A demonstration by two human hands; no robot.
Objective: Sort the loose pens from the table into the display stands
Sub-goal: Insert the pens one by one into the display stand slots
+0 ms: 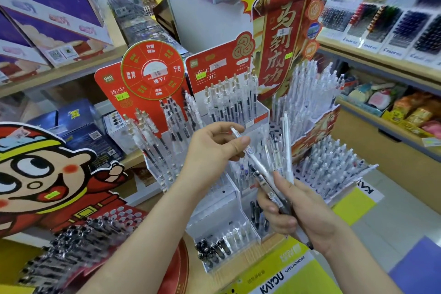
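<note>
Left hand, fingers curled, pinches the top end of a clear pen between thumb and forefinger. That pen slants down toward five o'clock into the right hand. The right hand is closed round a bundle of loose pens, gripping them at their lower ends. The barrels fan upward between eleven and twelve o'clock, and a white pen stands tallest, at about twelve o'clock. Both hands are raised in front of the stands.

At nine o'clock of the left hand stands a cartoon cutout, with a rack of black pens at seven o'clock. At eleven o'clock a red stand with a wheel sign holds clear pens leaning in tiers. At twelve o'clock a second stand holds gold-tipped pens upright. At six o'clock, below both hands, a clear box holds black-capped pens. At one o'clock of the right hand a third stand is packed with white pens.
</note>
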